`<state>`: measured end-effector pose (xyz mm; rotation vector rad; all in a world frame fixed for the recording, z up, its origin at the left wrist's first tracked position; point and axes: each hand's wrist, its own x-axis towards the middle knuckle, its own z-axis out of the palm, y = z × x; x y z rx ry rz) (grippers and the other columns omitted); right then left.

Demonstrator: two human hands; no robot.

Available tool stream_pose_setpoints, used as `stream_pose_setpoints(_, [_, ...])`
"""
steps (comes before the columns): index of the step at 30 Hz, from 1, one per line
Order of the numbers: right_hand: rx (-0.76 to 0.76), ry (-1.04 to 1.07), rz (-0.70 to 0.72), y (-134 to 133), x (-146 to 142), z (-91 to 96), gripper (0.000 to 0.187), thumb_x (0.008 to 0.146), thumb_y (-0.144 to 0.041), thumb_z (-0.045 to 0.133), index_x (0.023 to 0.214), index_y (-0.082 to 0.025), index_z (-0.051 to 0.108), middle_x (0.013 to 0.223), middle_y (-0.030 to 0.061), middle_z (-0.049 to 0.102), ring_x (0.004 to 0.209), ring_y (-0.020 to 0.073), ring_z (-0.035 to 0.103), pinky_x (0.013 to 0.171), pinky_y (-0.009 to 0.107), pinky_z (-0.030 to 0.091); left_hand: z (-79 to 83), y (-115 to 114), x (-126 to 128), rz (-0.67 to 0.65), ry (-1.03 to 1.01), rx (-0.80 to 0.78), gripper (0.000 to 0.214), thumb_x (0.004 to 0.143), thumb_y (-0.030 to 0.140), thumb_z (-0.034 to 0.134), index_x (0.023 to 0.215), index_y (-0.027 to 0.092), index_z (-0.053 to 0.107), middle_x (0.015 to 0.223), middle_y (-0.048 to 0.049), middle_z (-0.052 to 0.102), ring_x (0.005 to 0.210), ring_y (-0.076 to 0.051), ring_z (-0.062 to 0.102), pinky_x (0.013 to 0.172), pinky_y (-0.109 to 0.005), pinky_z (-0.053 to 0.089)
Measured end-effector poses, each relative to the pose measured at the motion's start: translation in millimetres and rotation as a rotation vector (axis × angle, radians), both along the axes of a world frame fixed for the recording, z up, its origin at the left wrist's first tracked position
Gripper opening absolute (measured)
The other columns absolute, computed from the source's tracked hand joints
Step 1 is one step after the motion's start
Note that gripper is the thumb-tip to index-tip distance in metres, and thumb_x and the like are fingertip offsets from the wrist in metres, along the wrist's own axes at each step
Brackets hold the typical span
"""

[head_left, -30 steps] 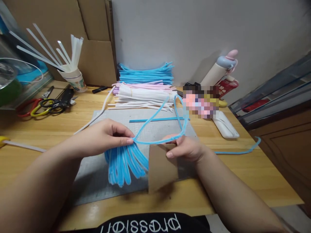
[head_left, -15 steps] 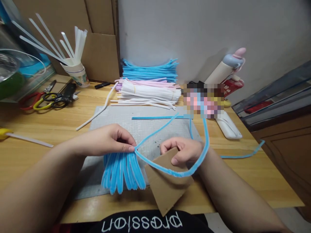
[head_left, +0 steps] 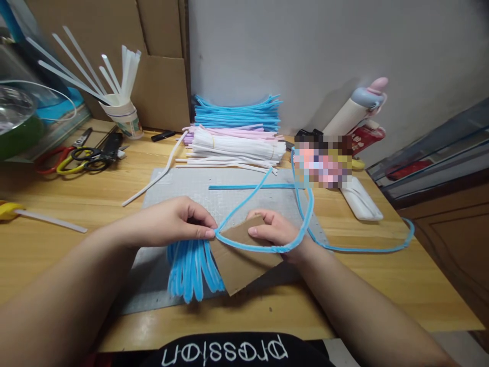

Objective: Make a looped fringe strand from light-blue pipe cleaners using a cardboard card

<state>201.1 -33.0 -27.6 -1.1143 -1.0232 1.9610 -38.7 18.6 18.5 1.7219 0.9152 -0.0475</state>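
My left hand (head_left: 173,223) pinches the top of a bundle of looped blue pipe cleaners (head_left: 193,270) that hangs down over a grey mat (head_left: 183,183). From the pinch a long blue pipe cleaner (head_left: 263,248) runs right. It loops round my right hand (head_left: 277,232) and trails off toward the table's right edge. My right hand is closed on this strand and on a brown cardboard piece (head_left: 239,260), whose left part lies beside the bundle.
Stacks of blue (head_left: 237,112), pink and white pipe cleaners (head_left: 235,148) lie at the back. Scissors and pliers (head_left: 82,155) and a cup of white sticks (head_left: 124,120) stand left. A bottle (head_left: 353,109) and a white case (head_left: 361,201) are right. A loose blue piece (head_left: 248,186) lies on the mat.
My right hand has swung the long blue strand round over the cardboard, and the cardboard has shifted left and up toward the bundle. My left hand has kept its pinch in place.
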Motion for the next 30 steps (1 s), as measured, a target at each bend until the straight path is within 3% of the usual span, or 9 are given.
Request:
stream_pose_setpoints(5, [0.147,-0.045,0.007,-3,0,-1.1,0.025,0.066,-0.032,0.072,0.071,-0.016,0.053,0.059,-0.0053,0.050,0.052,0.0068,0.043,0.049,0.019,0.031,-1.0,1,0,-0.020,-0.064,-0.035,0.026,0.084,0.040,0.057,0.094,0.022,0.074,0.089,0.0010,0.072,0.080,-0.015,0.061,0.073,-0.022,0.046])
stream_pose_setpoints(12, [0.234,-0.069,-0.008,-5,-2,-5.8,0.022,0.070,-0.032,0.068,0.071,-0.017,0.053,0.060,-0.0053,0.046,0.053,0.0072,0.040,0.050,0.020,0.029,-2.2,-3,5,0.025,-0.084,0.090,0.025,0.082,0.038,0.058,0.083,0.017,0.072,0.082,-0.0008,0.070,0.077,-0.015,0.059,0.069,-0.023,0.045])
stream_pose_setpoints(18, [0.155,-0.088,-0.129,-5,-8,-6.7,0.022,0.066,-0.031,0.069,0.072,-0.017,0.053,0.061,-0.0056,0.049,0.054,0.0079,0.042,0.053,0.021,0.032,-7.4,-3,6,0.215,-0.152,0.039,0.028,0.076,0.039,0.065,0.096,0.019,0.068,0.082,-0.0008,0.072,0.075,-0.014,0.062,0.068,-0.023,0.047])
stream_pose_setpoints(23, [0.114,-0.037,-0.209,-5,-13,-5.0,0.023,0.062,-0.029,0.071,0.075,-0.017,0.056,0.067,-0.0036,0.057,0.059,0.0097,0.049,0.056,0.022,0.035,-6.8,-1,2,0.227,-0.120,0.091,0.027,0.076,0.040,0.065,0.092,0.019,0.072,0.086,-0.0021,0.074,0.076,-0.015,0.063,0.068,-0.024,0.049])
stream_pose_setpoints(30, [0.053,-0.004,-0.288,-4,-8,-1.2,0.024,0.063,-0.028,0.069,0.078,-0.019,0.053,0.059,-0.0051,0.056,0.051,0.0093,0.048,0.050,0.021,0.034,-3.6,2,-4,0.219,-0.074,0.141,0.029,0.076,0.043,0.066,0.093,0.021,0.074,0.087,-0.0011,0.075,0.077,-0.016,0.065,0.068,-0.024,0.050])
